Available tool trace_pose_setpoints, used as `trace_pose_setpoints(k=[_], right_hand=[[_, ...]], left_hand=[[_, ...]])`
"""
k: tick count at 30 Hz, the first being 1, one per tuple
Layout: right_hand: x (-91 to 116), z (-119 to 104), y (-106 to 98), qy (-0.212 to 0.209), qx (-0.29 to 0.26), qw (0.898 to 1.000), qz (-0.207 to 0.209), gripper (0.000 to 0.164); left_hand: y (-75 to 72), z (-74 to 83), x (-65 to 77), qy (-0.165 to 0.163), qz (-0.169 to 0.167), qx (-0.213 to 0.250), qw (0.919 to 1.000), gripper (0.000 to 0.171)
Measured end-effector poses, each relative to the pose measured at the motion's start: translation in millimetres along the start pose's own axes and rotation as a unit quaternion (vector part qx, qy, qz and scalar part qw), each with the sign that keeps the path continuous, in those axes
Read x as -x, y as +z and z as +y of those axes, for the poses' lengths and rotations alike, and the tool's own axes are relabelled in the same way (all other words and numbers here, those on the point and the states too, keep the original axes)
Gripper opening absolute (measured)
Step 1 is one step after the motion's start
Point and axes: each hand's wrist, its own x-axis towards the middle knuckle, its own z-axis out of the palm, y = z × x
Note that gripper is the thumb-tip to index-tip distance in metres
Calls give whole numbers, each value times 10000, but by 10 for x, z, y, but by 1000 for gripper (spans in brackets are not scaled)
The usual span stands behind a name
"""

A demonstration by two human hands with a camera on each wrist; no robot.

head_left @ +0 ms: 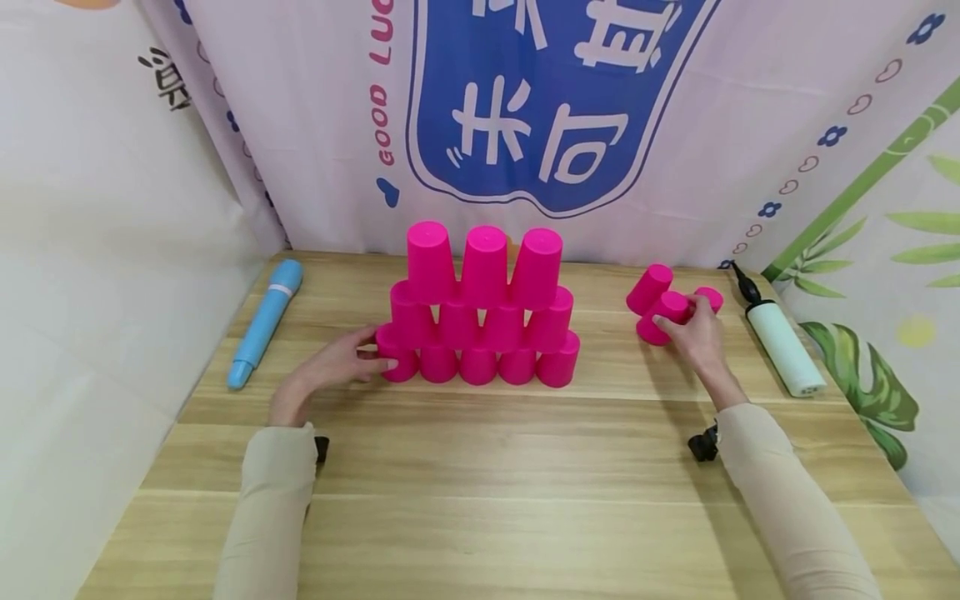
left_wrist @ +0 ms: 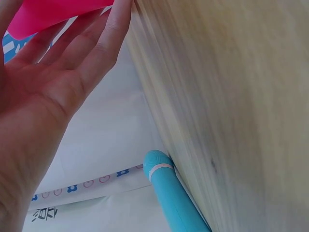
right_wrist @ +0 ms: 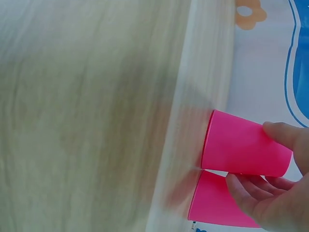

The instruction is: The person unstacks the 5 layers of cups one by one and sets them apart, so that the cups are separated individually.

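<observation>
Several upside-down pink cups (head_left: 481, 325) stand stacked in three tiers at the middle of the table, with three cups along the top. My left hand (head_left: 341, 362) reaches round the lowest cup at the left end (head_left: 401, 364), thumb in front and fingers on its far side. In the left wrist view a pink cup (left_wrist: 53, 17) lies against those fingers, mostly out of frame. To the right, my right hand (head_left: 699, 333) pinches another pink cup (right_wrist: 241, 145) between thumb and fingers, its mouth facing down. Two loose pink cups, one behind (head_left: 649, 287) and one to the right (head_left: 709, 298), are close by.
A blue stick-shaped tool (head_left: 266, 321) lies at the table's left edge. At the right edge is a pale green hand pump (head_left: 783, 346) with a black nozzle. Printed curtains (head_left: 315, 125) hang behind and beside the wooden table (head_left: 480, 492).
</observation>
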Motion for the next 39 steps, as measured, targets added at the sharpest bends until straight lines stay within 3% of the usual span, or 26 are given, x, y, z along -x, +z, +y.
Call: trace_pose_setpoints(k=[5, 9, 11, 15, 18, 20, 23, 27, 32, 39], right_hand=[[0, 17, 1, -95, 39, 9999, -3, 73], [46, -128, -35, -494, 219, 9984, 156, 77], [88, -314, -70, -889, 340, 9948, 374, 74], [216, -906, -172, -1558, 531, 9822, 904, 64], [316, -1375, -226, -2011, 248, 9727, 1128, 60], [373, -1630, -221, -2355, -298, 9672, 902, 57], [456, -1905, -159, -2559, -1219, 9590, 11, 57], [511, -2063, -21, -2509, -1585, 9514, -817, 68], [530, -2058, 132, -2329, -1551, 9548, -1000, 77], [558, -2016, 234, -2337, -1666, 9539, -875, 70]], left_hand=[[-10, 22, 1, -27, 9, 14, 10000, 63], [-32, 38, -3, -9, 7, -14, 10000, 63], [-42, 37, -7, -9, 11, -28, 10000, 62], [-47, 30, -17, -39, 43, -33, 10000, 63], [-31, 38, -23, -42, 55, -13, 10000, 65], [-18, 43, -27, -41, 61, -10, 10000, 65], [-2, 47, -28, -49, 67, 10, 10000, 64], [10, 38, -30, -51, 75, 11, 10000, 63], [25, 8, -29, -108, 21, 28, 9999, 64], [22, 2, -6, -166, 46, 93, 9998, 66]])
